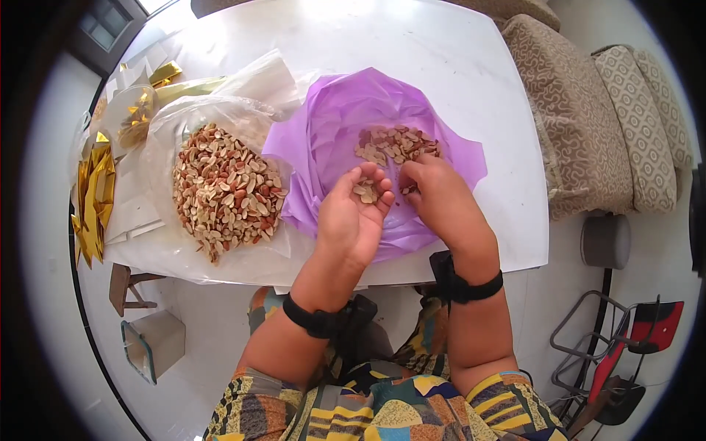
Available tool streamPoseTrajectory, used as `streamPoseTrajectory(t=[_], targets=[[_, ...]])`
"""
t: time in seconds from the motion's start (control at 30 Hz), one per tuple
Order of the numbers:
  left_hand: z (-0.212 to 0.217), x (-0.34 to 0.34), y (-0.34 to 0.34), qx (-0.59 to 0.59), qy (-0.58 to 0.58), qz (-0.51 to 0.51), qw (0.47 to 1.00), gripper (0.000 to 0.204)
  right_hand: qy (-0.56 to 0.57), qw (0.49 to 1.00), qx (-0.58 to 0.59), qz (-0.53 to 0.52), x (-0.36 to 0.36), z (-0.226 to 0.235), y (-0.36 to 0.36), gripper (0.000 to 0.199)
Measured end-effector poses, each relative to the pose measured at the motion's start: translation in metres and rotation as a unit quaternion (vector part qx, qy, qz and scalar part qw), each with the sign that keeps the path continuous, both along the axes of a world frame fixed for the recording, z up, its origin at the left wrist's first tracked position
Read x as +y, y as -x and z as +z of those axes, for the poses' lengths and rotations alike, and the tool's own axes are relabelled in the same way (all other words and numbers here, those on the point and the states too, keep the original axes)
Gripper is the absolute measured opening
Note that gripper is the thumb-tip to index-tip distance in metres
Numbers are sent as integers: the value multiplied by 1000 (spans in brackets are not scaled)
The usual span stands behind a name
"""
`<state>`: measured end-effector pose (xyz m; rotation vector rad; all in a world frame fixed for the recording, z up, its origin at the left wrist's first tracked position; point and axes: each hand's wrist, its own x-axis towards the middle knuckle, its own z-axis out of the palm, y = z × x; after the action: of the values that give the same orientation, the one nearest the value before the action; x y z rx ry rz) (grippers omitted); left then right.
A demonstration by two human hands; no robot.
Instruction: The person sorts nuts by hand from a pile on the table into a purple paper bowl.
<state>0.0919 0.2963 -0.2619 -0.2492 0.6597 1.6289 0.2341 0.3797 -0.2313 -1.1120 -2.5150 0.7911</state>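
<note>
A purple plastic bag [323,117] lies spread on the white table, with a small heap of peanut halves [397,143] on it. Over the bag, my left hand [353,217] is turned palm up, its fingers curled around a few pale peanut halves [365,191]. Close beside it, my right hand [443,198] bends down at the near edge of the heap. Its fingertips are pinched together with a bit of peanut showing at them. To the left, a much larger pile of peanut halves [228,191], some with reddish skins, rests on a clear plastic bag [180,117].
Gold foil packaging [95,195] and clear bags sit along the table's left side. The white table [456,66] ends just in front of me. A patterned sofa [573,117] stands to the right, a grey bin [158,342] on the floor at left, a red-backed chair [654,327] at lower right.
</note>
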Motion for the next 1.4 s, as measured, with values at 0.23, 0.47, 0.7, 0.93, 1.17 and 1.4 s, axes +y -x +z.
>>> streamPoseTrajectory(t=[0.23, 0.47, 0.7, 0.93, 1.17, 1.4], targets=[[0, 0, 0, 12, -5, -18, 1000, 17, 6, 999, 38, -5, 4, -4, 2, 15], [6, -2, -2, 31, 7, -21, 999, 18, 46, 991, 115, -56, 11, 4, 3, 13], [10, -1, -5, 56, -16, -25, 998, 24, 216, 925, 311, -6, -3, 22, 19, 11], [10, 0, -3, 35, -10, -24, 999, 25, 199, 920, 339, -5, -2, 20, 22, 12], [0, -2, 4, -15, -26, -24, 999, 22, -13, 995, 96, -6, 6, -5, 3, 22], [-1, -1, 3, -17, -34, -40, 998, 20, -4, 1000, 11, 19, 3, -6, 3, 19]])
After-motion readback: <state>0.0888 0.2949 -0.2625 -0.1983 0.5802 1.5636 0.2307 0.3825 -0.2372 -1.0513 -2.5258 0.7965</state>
